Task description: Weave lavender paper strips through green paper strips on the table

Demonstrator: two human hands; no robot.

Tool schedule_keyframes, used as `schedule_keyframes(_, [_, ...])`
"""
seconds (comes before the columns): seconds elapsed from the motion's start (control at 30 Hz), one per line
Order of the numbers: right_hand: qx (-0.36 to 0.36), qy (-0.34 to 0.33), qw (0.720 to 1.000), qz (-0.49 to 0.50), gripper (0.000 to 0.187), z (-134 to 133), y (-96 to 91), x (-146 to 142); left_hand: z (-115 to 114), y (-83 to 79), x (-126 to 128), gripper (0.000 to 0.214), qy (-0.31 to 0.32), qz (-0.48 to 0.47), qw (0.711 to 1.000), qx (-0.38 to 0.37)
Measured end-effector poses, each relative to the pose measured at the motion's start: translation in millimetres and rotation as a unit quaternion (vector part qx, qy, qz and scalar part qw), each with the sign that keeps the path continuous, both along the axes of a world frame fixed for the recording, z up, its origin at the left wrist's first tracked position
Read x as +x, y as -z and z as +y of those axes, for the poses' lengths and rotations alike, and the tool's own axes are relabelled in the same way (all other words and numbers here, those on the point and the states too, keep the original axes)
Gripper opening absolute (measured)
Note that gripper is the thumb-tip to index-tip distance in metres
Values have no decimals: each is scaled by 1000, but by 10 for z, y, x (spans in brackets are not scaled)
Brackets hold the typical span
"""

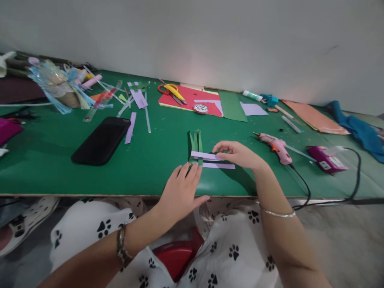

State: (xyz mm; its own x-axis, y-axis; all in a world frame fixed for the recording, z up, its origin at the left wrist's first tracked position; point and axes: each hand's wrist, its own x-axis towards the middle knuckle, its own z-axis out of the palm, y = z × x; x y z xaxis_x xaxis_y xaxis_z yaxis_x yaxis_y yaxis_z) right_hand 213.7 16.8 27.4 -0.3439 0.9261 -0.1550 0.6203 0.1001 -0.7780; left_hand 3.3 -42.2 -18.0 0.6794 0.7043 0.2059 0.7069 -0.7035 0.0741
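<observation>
Several green paper strips [195, 143] lie side by side on the green table [54, 160], with lilac strips [207, 156] laid across them. My left hand [180, 194] rests flat on the near ends of the green strips, fingers stretched out. My right hand [238, 154] pinches the upper lilac strip at its right part. A second lilac strip [220, 165] lies just below it.
A black phone [102, 140] lies at the left. A pink glue gun [274, 147] with a black cord and a magenta device [325, 160] sit at the right. Scissors [171, 92] on red paper, coloured sheets and loose strips fill the back. The table's front edge [90, 195] is near my lap.
</observation>
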Motion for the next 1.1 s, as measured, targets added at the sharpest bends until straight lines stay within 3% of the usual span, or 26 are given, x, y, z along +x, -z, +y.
schedule_keyframes(0.2, [-22, 11, 1000, 9, 18, 4, 48, -57, 7, 22, 1, 64, 3, -9, 1000, 6])
schedule_keyframes(0.43, [48, -18, 998, -37, 15, 17, 104, -218, 30, 3, -36, 69, 11, -30, 999, 11])
schedule_keyframes(0.83, [28, 13, 999, 10, 27, -5, 90, -281, 19, -29, -33, 71, -2, 17, 1000, -22])
schedule_keyframes(1.1, [33, 9, 999, -9, 17, 29, 93, -237, 8, -36, -27, 69, -10, 32, 999, -17])
